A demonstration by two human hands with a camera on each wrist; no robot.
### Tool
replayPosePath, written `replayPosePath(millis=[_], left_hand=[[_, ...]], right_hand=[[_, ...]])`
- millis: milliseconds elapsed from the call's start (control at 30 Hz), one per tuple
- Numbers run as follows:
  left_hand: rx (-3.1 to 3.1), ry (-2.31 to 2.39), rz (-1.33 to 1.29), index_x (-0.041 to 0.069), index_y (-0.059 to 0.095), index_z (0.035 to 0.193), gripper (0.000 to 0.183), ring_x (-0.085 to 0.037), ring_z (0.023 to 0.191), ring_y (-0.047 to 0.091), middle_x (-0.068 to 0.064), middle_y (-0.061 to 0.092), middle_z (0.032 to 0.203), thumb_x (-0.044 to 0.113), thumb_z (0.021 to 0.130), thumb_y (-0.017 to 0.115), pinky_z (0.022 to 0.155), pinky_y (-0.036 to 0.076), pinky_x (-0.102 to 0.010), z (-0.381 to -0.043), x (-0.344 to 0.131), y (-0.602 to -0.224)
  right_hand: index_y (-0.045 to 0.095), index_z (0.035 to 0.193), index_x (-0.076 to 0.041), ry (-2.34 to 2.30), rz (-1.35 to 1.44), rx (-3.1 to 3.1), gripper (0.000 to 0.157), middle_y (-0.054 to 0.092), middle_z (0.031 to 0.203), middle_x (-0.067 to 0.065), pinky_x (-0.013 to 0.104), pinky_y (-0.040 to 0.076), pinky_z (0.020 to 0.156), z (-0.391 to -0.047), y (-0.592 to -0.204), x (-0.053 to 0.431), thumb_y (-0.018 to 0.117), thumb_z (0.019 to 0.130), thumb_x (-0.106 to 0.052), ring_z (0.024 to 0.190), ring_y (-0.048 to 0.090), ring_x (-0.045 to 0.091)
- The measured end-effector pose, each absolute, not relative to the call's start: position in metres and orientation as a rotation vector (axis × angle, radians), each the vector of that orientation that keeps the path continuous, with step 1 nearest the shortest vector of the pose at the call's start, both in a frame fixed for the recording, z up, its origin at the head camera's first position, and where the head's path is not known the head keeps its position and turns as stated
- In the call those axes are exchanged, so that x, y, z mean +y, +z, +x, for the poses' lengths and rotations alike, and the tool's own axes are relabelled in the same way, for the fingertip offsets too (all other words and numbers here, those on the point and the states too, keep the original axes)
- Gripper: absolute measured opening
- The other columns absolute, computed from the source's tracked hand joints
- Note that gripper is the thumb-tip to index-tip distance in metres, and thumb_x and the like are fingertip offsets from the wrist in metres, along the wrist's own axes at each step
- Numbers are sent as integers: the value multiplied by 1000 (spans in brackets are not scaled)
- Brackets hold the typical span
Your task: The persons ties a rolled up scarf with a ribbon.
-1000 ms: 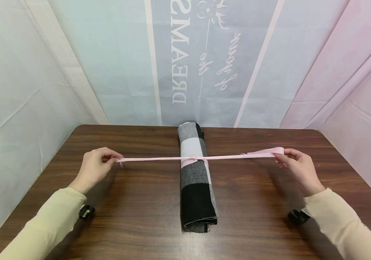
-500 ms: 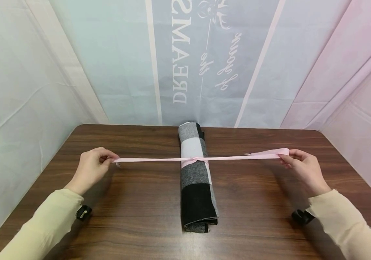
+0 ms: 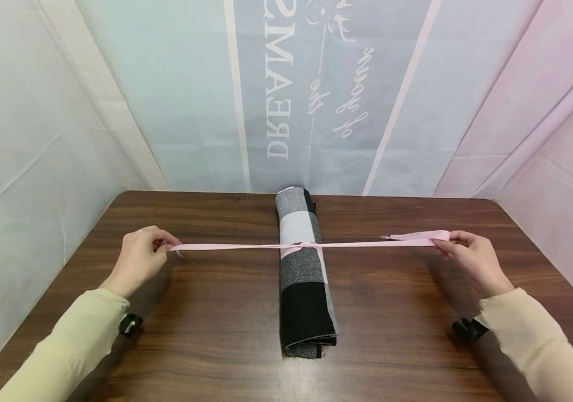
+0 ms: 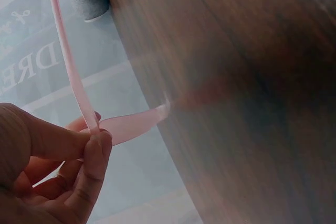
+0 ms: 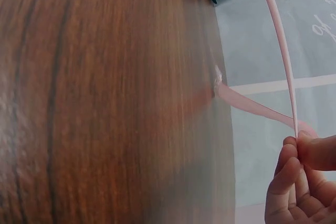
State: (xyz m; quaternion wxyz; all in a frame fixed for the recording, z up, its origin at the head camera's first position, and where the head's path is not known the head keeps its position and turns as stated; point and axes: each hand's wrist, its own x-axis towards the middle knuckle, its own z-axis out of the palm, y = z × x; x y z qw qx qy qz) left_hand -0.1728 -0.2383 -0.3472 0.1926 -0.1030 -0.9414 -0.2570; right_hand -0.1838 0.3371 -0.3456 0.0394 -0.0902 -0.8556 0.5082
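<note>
A rolled cloth (image 3: pixel 303 268) in black, grey and white checks lies lengthwise at mid-table. Round its middle runs a pink ribbon (image 3: pixel 236 247), crossed in a knot on top and stretched taut to both sides. My left hand (image 3: pixel 140 257) pinches one end between thumb and fingers; a short frayed tail (image 4: pixel 136 125) sticks out past them in the left wrist view. At the other side my right hand (image 3: pixel 474 259) pinches the ribbon, and its longer loose end (image 5: pixel 257 107) folds back toward the roll. The ribbon's underside beneath the roll is hidden.
The brown wooden table (image 3: pixel 226 324) has rounded far corners. A printed cloth backdrop (image 3: pixel 191 111) hangs right behind its far edge, with pale cloth sides left and right. Black wrist cameras (image 3: pixel 129 325) sit at both sleeves.
Both hands have moved slightly outward, away from each other, drawing the ribbon tighter at the knot. The rolled cloth has stayed in place.
</note>
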Motion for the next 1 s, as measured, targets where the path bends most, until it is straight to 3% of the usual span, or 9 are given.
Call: replayPosePath(millis=[233,567,1000], left_hand=[[-2689,-659,-271,3,72,75,25,-13,55,41,-8,62,70,-9,71,50,52,31,-24,-172,-240,-349],[-2745,-657,-208,-4,69,74,23,-23,62,50,-17,63,74,-8,71,47,56,36,-30,-171,-239,-346],[-2791,-624,-135,-4,69,74,18,-25,62,51,-19,65,73,-9,67,53,56,38,-32,-172,-239,-346]], right_hand=[[60,73,-21,1430,-308,-2728,16,59,59,-23,22,42,53,-185,-347,335,64,85,-29,56,51,-3],[61,76,-13,1235,-357,-2828,21,53,54,-22,23,38,50,-187,-347,334,62,86,-31,53,47,-2],[61,87,0,1212,-371,-2837,30,52,54,-20,24,38,49,-187,-349,331,62,86,-29,53,46,0]])
